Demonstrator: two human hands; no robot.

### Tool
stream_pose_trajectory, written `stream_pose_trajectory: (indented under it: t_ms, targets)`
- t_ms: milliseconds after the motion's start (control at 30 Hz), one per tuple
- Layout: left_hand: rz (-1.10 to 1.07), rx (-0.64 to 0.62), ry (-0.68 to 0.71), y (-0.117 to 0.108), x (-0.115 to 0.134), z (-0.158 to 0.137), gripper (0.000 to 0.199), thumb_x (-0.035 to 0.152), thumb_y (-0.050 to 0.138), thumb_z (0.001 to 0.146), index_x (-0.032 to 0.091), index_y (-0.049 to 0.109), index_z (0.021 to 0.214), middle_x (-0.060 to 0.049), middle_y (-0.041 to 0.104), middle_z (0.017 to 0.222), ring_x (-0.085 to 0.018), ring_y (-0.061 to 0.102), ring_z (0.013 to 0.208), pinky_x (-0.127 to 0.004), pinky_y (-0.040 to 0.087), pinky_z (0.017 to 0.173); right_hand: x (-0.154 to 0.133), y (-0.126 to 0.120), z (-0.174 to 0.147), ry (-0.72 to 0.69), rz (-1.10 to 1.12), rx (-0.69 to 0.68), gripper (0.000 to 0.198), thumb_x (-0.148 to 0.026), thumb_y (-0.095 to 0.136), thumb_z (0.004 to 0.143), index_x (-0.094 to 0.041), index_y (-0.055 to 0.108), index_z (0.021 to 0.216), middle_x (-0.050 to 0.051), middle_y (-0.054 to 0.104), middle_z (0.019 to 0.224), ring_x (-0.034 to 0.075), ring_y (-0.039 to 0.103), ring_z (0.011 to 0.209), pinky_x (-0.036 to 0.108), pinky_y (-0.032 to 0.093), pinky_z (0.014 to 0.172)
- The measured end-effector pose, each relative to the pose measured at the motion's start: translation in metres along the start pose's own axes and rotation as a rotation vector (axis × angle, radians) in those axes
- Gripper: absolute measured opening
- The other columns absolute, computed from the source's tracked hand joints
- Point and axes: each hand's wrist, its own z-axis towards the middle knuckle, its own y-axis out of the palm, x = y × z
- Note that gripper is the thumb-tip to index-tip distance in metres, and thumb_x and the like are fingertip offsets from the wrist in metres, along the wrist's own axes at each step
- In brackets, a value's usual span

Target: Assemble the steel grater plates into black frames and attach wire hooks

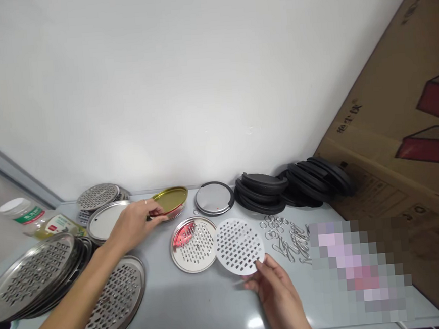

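My left hand reaches to the back of the table, fingers closed on the near left edge of a gold round metal lid with a red rim, tilted up over other round pieces. In my right hand, between thumb and fingers, is a white perforated disc, lifted at the front. Just left of that disc lies a silver round grater plate with a red reflection on it. Behind it is a round silver disc in a black rim with a small ring.
Stacked grater plates and a grater plate lie left. A white disc, a jar and a bottle stand beyond. Right are black round pieces, metal rings and clips, and a cardboard box.
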Motion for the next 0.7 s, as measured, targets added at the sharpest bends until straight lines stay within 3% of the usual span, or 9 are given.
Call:
stream_pose_trajectory:
  t_ms: [133,233,333,500,600,700]
  targets:
    - [-0.084,0.173,0.363,0.007,0.065,-0.033,0.007,0.023,0.065,0.090,0.022,0.065,0.083,0.001,0.068,0.080,-0.016,0.059,0.075,-0.030,0.038,0.073,-0.026,-0.023,-0.001,-0.042,0.072,0.169,0.028,-0.033,0.088,0.064,-0.020,0.069,0.080,-0.001,0.067,0.075,0.016,0.065,0.063,0.025,0.056,0.053]
    - [-0.092,0.234,0.557,0.039,0.119,-0.061,0.015,0.012,0.060,0.090,0.020,0.061,0.077,0.001,0.064,0.072,-0.015,0.054,0.067,-0.031,0.032,0.065,-0.044,-0.040,-0.001,-0.124,0.099,0.242,0.027,-0.030,0.088,0.062,-0.021,0.067,0.077,-0.003,0.065,0.077,0.016,0.065,0.064,0.024,0.056,0.052]
    - [-0.092,0.206,0.653,0.080,0.155,-0.079,0.019,0.016,0.060,0.091,0.020,0.055,0.073,0.002,0.058,0.066,-0.015,0.049,0.063,-0.033,0.027,0.060,-0.053,-0.050,-0.002,-0.165,0.071,0.271,0.022,-0.030,0.086,0.065,-0.022,0.067,0.074,0.000,0.069,0.082,0.019,0.067,0.073,0.030,0.058,0.062]
    - [-0.045,0.111,0.716,0.123,0.165,-0.086,0.024,0.017,0.066,0.088,0.021,0.051,0.069,0.002,0.056,0.066,-0.015,0.048,0.067,-0.035,0.027,0.060,-0.044,-0.054,-0.003,-0.164,-0.024,0.198,0.028,-0.035,0.083,0.069,-0.022,0.073,0.092,0.007,0.074,0.106,0.026,0.066,0.100,0.038,0.055,0.081]
    - [-0.094,0.076,0.667,0.124,0.155,-0.086,0.020,0.026,0.072,0.085,0.022,0.056,0.074,0.001,0.060,0.073,-0.016,0.052,0.074,-0.035,0.031,0.065,-0.033,-0.052,-0.002,-0.164,-0.043,0.176,0.039,-0.037,0.083,0.070,-0.022,0.073,0.105,0.007,0.074,0.109,0.028,0.066,0.103,0.040,0.053,0.086]
    - [-0.197,0.003,0.528,0.112,0.141,-0.088,0.027,0.042,0.079,0.077,0.025,0.064,0.091,-0.001,0.066,0.095,-0.020,0.057,0.090,-0.036,0.037,0.079,-0.024,-0.048,0.001,-0.173,-0.051,0.134,0.040,-0.039,0.081,0.074,-0.023,0.072,0.110,0.006,0.074,0.108,0.027,0.066,0.102,0.039,0.052,0.087]
